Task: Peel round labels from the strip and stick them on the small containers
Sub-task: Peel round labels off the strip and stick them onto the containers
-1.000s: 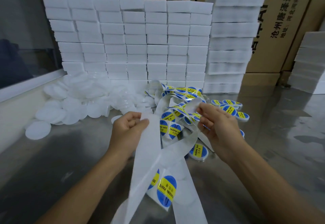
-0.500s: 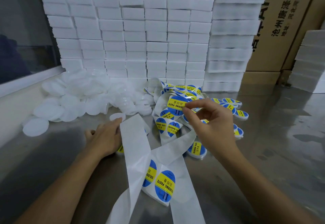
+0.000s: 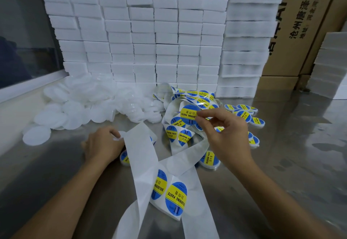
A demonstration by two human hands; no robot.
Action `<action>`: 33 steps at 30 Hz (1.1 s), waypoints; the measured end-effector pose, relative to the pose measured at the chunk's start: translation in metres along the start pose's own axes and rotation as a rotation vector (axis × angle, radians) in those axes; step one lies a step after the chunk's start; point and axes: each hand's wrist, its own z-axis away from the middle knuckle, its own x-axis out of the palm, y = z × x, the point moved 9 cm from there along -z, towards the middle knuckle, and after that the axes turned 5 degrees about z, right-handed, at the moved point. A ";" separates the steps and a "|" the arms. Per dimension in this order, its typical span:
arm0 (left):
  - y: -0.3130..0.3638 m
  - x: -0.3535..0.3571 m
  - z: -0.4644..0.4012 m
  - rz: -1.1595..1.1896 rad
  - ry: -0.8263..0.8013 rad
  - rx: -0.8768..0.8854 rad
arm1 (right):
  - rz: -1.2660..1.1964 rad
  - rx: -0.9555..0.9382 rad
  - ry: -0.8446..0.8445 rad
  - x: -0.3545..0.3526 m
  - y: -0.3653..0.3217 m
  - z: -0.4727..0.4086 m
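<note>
Steel worktop point(image 3: 281, 163): right hand point(image 3: 225, 137) fingers pinching peeled label point(image 3: 189, 113), left hand point(image 3: 103, 144) grasping blank container point(image 3: 120, 135); centre before pressing.

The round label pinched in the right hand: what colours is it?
Blue with a yellow band across the middle bearing dark text; the round label shows best in the head view.
</note>
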 end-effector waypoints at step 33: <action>0.125 0.000 0.091 1.167 -0.318 0.170 | -0.318 0.232 -0.049 0.008 0.012 0.001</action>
